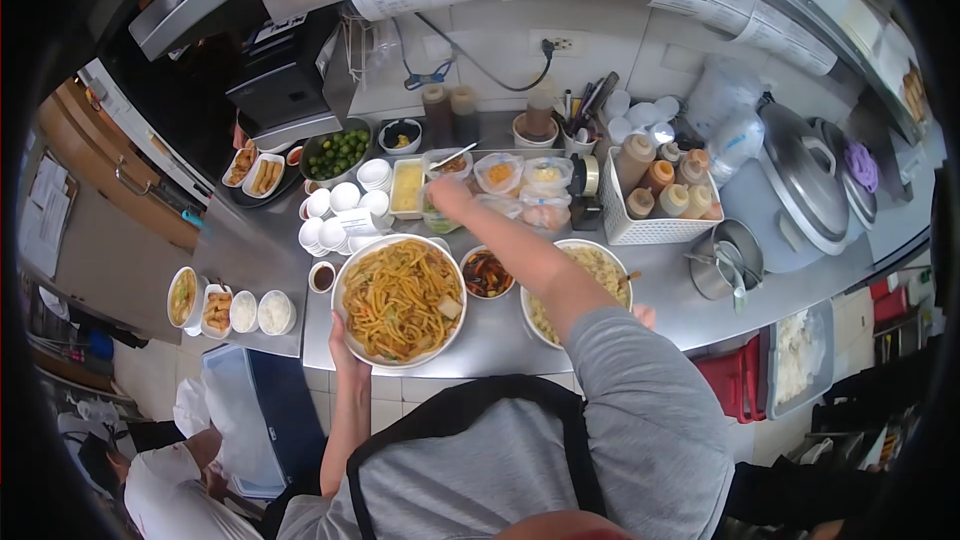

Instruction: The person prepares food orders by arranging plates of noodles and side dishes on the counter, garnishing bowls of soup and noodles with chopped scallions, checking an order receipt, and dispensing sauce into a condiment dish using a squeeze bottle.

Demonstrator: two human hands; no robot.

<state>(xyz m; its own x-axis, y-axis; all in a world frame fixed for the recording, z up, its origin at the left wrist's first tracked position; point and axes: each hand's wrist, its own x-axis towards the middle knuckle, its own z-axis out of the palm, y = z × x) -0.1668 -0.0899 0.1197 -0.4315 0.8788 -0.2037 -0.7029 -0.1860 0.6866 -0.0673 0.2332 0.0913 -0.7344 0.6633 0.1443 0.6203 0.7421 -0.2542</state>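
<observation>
My left hand [350, 352] grips the left side of a large white bowl [338, 315] of fried noodles, the thumb along its wall. My right hand [452, 198] reaches across to a small tub of green leaves [437, 220] among the topping containers; its fingers point down, bunched, and what they hold is hidden. Just behind it, a tub with a spoon [455, 155] holds brown food. Beneath my right forearm sit a small bowl of dark sauce with red pieces [487, 272] and a white bowl of pale fried rice [598, 265].
Fingers [645, 316] show beside the rice bowl, whose owner I cannot tell. Paper cups [345, 197], a yellow-filled tub [406, 185] and a basket of sauce bottles [660, 230] line the back. A steel pot [725, 260] stands right. Another person [175, 480] is at lower left.
</observation>
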